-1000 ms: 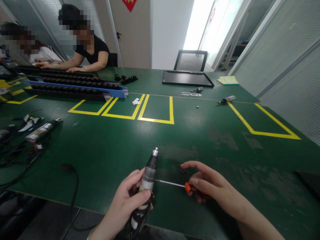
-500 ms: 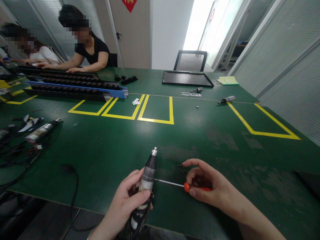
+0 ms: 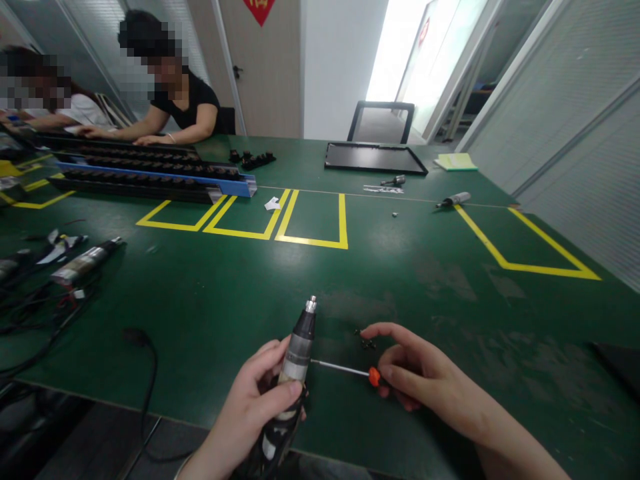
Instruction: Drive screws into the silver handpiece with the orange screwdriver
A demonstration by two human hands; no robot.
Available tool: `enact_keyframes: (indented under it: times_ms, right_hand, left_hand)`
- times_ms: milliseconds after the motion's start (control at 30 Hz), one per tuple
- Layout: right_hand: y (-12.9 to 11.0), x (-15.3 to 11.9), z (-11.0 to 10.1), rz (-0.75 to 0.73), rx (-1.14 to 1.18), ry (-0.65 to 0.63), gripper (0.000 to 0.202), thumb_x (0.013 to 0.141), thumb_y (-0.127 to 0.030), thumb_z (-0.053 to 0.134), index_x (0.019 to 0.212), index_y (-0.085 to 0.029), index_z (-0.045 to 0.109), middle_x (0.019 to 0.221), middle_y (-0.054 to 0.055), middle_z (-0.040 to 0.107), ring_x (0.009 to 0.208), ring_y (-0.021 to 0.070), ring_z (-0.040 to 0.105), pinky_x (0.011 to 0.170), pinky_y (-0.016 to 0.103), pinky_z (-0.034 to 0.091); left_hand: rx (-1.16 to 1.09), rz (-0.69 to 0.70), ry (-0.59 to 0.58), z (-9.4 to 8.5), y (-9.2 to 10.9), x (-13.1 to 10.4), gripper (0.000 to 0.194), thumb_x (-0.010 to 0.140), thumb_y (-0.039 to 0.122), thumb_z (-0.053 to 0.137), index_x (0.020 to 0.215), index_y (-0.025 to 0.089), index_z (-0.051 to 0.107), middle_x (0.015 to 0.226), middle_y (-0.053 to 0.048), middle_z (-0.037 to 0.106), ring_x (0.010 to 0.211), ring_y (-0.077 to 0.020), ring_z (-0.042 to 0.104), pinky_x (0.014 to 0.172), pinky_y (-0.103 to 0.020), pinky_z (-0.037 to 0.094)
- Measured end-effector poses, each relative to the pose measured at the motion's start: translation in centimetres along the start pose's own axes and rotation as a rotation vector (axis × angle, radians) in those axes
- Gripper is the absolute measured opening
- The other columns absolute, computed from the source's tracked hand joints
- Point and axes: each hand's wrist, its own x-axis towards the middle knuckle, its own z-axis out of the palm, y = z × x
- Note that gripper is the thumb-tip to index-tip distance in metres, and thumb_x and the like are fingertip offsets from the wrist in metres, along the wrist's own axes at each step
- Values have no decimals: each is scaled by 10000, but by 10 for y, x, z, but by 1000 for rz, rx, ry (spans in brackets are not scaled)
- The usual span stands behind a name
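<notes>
Left hand clamped the grey tool near the desk edge, right hand held the orange screwdriver, tip already at the tool's side; work looked unfinished, small dark parts lying loose

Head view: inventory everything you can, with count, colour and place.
Tool: one, black and silver, in left hand
Screwdriver: one, orange and silver, between tool and right hand
Small parts: several, dark, beside right hand
Other tools: at least three, silver and black, left and far side
Cables: several, black, left
Rails: several, black and blue, far left
Panel: one, black, far side
Pad: one, yellow, far right
Paper: count unclear, white, by tape
Tape: several outlines, yellow, on table
Table: one, green, centre
Chair: one, black, behind panel
Door: one, beige, back
Co-workers: two, black and white tops, far left
Left hand: one, bare, around tool
Right hand: one, bare, at screwdriver
</notes>
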Motion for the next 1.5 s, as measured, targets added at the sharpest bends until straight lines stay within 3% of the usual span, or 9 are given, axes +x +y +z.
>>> enact_keyframes:
  times_ms: [300,467,567,767,867,1100,1200,1367,1500]
  right_hand:
    - [6,-1,-5,-169,-67,9,583,762,-204,749,1308,-221,546,876,-12,625,785,166,610,762,313,490]
    - [4,-1,-3,-173,-74,4,545,799,-243,740,1319,-230,576,909,-2,619,794,161,597,736,298,494]
    - [3,0,-3,-118,5,5,540,838,-313,676,1351,-219,533,917,23,649,782,178,607,626,278,498]
    - [4,0,-2,15,9,-4,615,848,-330,618,1420,-221,421,740,-32,650,525,119,524,472,234,411]
    - [4,0,-3,-42,5,9,630,810,-304,672,1390,-208,446,751,-28,642,580,131,532,500,241,419]
    - [3,-2,-4,-176,-92,20,588,752,-176,717,1310,-226,540,856,-17,638,783,171,627,769,320,493]
    - [2,-3,-3,-174,-145,30,571,739,-190,729,1287,-229,571,859,-21,613,770,170,612,757,325,485]
    - [1,-2,-5,-141,-44,25,500,838,-328,648,1318,-237,543,933,19,666,824,191,634,704,314,488]
    - [3,0,-3,7,39,39,540,854,-332,573,1369,-251,433,869,2,688,632,154,618,532,265,453]
  left_hand:
    - [-17,-6,5,-2,-2,-1,421,768,330,873,1181,278,802,901,-14,594,659,-152,642,553,-247,591]
    - [-1,10,-4,-1,-1,0,400,775,343,870,1168,304,807,888,-4,574,677,-150,629,553,-236,589]
    - [6,12,-19,-1,0,1,398,779,350,867,1169,303,806,893,-2,573,668,-146,631,556,-238,590]
    - [6,10,-10,-2,-2,0,406,780,342,864,1179,297,801,901,-8,574,689,-156,628,568,-250,597]
    - [2,7,-8,-1,-1,0,418,768,343,871,1177,284,803,919,-16,585,684,-160,636,563,-257,597]
    - [-3,-1,-2,-2,0,0,410,768,342,872,1168,281,806,909,-14,590,665,-153,634,550,-246,583]
    - [8,2,-7,-2,-2,1,406,777,352,863,1172,277,803,898,-13,576,682,-160,624,560,-259,592]
    - [15,8,-22,-2,-3,2,406,789,345,857,1186,292,797,902,-10,564,695,-161,619,567,-259,596]
    - [13,1,-26,-1,0,1,396,785,344,860,1173,290,803,906,-8,570,673,-154,634,560,-252,593]
